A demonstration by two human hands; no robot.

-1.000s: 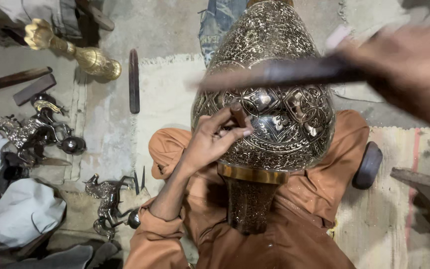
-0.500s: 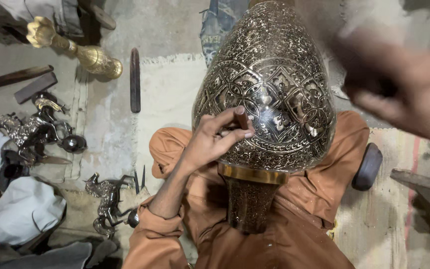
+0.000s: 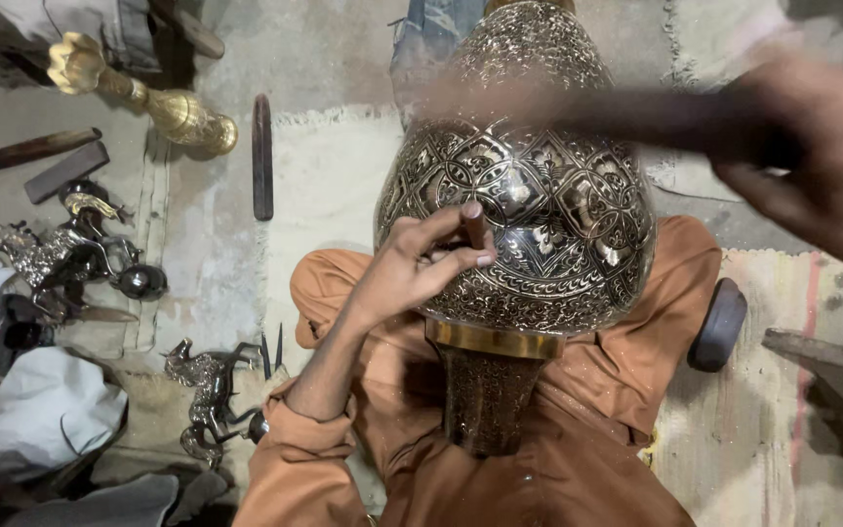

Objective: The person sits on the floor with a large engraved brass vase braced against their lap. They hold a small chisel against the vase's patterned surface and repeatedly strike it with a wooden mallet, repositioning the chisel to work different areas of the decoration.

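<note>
the engraved metal vase [image 3: 539, 205] lies across my lap, its dark narrow neck [image 3: 485, 395] and brass collar toward me and its wide belly away from me. it rests on my orange trousers [image 3: 578, 468].

my left hand [image 3: 412, 268] sits on the lower left flank of the belly. its fingers [image 3: 441, 256] are drawn narrow around a short punch [image 3: 473, 222], whose blunt end stands just above the fingertips; the other end is hidden between the fingers and the vase wall. the heel of this hand touches the vase.

my right hand [image 3: 822, 156] is above and to the right of the left-hand fingers, well apart from them. it is blurred. its fingers are closed on a long dark hammer handle [image 3: 578, 112] that crosses the upper belly of the vase as a streak. i cannot tell whether the streak touches the metal.

to the left of the left-hand fingers, on the concrete floor [image 3: 324, 59], lies a dark file-like bar [image 3: 262, 156], lengthwise. further left lies a brass candlestick-shaped piece [image 3: 139, 93] on its side, then two dark flat bars [image 3: 51, 161]. below those stand dark metal animal figures [image 3: 70, 254]. a smaller horse figure [image 3: 209, 390] stands just beside my left sleeve. a white cloth bundle [image 3: 36, 410] lies at the far lower left.

to the right of my knee, a dark rounded block [image 3: 719, 327] rests on a striped mat [image 3: 782, 390].
</note>
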